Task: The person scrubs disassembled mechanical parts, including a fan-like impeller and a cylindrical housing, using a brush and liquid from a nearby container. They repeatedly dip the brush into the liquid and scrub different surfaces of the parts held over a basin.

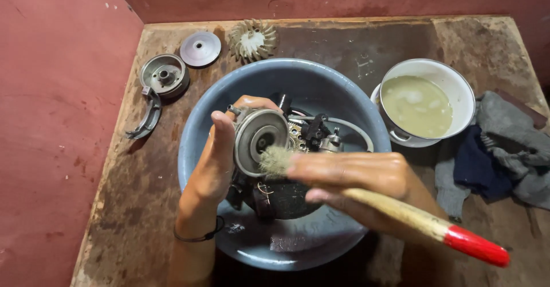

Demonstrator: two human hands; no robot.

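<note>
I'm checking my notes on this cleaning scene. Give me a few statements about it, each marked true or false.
1. The left hand holds a round metal part over the blue basin. True.
2. The right hand holds a screwdriver. False: it holds a paintbrush with a red handle end.
3. The white pot is empty. False: it holds a cloudy liquid.
4. A finned fan wheel lies beyond the basin. True.

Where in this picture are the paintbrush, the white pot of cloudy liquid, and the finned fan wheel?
paintbrush [401,212], head view, on its wooden handle.
white pot [458,80], head view, on its right rim.
finned fan wheel [252,39], head view, on its pale hub.
</note>
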